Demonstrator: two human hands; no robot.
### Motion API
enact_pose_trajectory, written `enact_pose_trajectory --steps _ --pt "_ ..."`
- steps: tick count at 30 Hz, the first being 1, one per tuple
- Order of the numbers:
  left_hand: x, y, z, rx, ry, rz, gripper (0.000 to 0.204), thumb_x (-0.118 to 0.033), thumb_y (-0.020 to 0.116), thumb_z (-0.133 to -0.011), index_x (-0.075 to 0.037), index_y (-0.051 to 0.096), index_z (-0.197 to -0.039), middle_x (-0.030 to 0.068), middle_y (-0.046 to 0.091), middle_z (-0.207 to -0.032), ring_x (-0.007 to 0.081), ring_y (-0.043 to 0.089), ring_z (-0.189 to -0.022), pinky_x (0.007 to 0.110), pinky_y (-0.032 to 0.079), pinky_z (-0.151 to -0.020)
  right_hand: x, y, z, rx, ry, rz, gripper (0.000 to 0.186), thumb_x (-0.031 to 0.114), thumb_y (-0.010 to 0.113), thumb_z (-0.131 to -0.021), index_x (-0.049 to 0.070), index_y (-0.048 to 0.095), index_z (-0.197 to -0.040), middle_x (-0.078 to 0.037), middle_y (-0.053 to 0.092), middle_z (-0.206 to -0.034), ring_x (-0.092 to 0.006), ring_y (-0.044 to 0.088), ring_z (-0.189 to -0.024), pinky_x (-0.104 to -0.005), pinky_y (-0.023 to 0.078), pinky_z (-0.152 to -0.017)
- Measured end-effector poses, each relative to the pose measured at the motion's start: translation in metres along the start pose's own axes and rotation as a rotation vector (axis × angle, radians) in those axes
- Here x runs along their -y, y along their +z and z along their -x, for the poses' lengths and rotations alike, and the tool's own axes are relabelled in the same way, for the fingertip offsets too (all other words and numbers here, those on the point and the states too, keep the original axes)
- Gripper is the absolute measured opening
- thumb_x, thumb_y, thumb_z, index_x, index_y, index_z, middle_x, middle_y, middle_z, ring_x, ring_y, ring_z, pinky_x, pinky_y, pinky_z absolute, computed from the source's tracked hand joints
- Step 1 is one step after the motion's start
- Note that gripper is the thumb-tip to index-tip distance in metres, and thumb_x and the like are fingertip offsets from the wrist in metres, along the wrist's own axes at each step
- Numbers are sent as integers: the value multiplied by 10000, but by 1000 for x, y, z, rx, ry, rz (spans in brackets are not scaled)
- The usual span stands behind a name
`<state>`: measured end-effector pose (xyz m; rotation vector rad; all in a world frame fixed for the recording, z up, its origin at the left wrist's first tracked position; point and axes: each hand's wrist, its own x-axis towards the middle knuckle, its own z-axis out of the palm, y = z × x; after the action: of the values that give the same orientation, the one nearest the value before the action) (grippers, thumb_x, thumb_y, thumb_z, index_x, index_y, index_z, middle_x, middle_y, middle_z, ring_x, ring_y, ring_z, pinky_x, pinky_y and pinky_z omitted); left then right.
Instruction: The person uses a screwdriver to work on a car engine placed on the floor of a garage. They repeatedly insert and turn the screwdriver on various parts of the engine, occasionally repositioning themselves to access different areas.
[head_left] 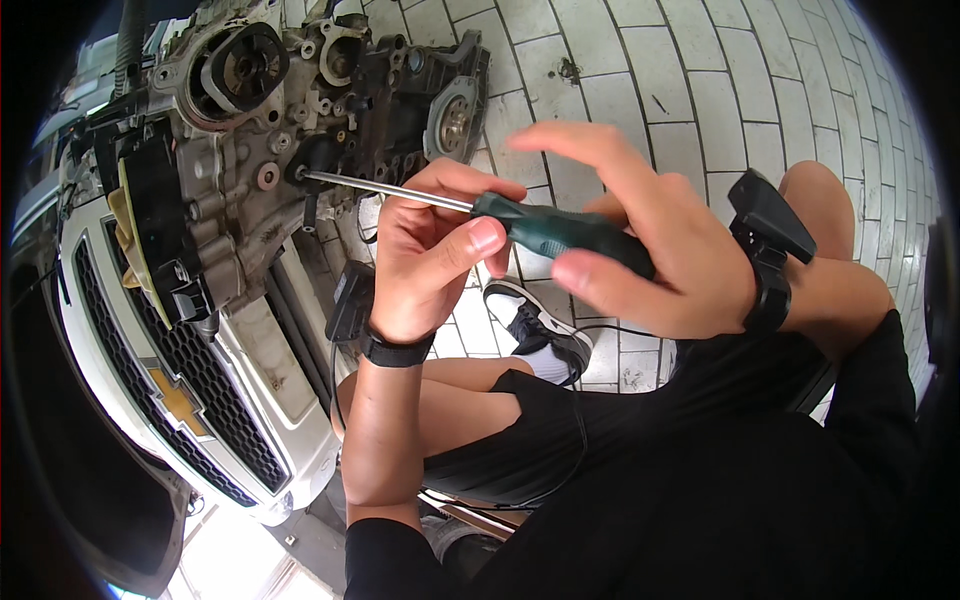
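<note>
A screwdriver (pixel 545 228) with a dark green handle and a long steel shaft lies across the middle of the view. Its tip points left into a dark round fitting (pixel 318 152) on the engine block (pixel 215 190); whether it sits in a screw head is too small to tell. My left hand (pixel 412 255) pinches the front of the handle between thumb and fingers, close to the shaft. Around the rear of the handle is my right hand (pixel 690 250), its thumb and index finger spread apart and slightly blurred. The handle's end is hidden at the palm.
A white car front bumper with a black mesh grille (pixel 185 340) lies at the left, below the engine. A round pulley opening (pixel 245 68) and a metal disc (pixel 455 122) show on the engine. My shoe (pixel 540 325) rests on the white tiled floor (pixel 620 80). A cable (pixel 583 430) hangs across my lap.
</note>
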<state>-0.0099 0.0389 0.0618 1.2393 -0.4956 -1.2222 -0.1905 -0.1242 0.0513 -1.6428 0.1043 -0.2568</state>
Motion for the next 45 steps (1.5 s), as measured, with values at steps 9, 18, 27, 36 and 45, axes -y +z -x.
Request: enact_pose_trajectory --steps 9,18,27,36,45 --pt "-3 1 1 26 -40 40 268 -181 779 -941 41 655 -1025 99 701 -843 135 661 -659 257 538 -582 -14 7 5 -47 -357 324 602 59 796 -829 32 522 -1364 -89 696 -921 -250 656 -610 -326 478 -549" --pt "11 -1 0 20 6 55 230 -178 763 -953 29 664 -970 104 694 -848 141 653 -655 257 511 -570 -6 3 2 -94 -220 230 594 81 773 -859 50 491 -1381 -72 648 -826 -211 646 -604 -328 476 -543" --pt "6 7 -6 -43 74 -65 319 -199 805 -916 34 649 -1068 52 662 -797 98 620 -664 231 478 -573 -17 3 6 -91 -122 131 403 178 738 -935 26 547 -1255 -95 627 -741 -234 602 -556 -315 443 -554" --pt "9 3 -3 -21 64 62 206 -165 765 -955 -15 636 -896 48 634 -713 77 526 -557 230 418 -544 -17 1 -4 -168 -390 335 455 136 792 -875 44 554 -1252 -84 632 -775 -245 608 -560 -331 458 -543" --pt "4 8 -9 42 32 7 322 -141 795 -903 22 603 -1103 64 678 -820 97 606 -678 235 472 -592 -18 -4 8 -45 -151 204 463 160 783 -899 18 538 -1265 -117 668 -865 -279 647 -596 -329 471 -547"
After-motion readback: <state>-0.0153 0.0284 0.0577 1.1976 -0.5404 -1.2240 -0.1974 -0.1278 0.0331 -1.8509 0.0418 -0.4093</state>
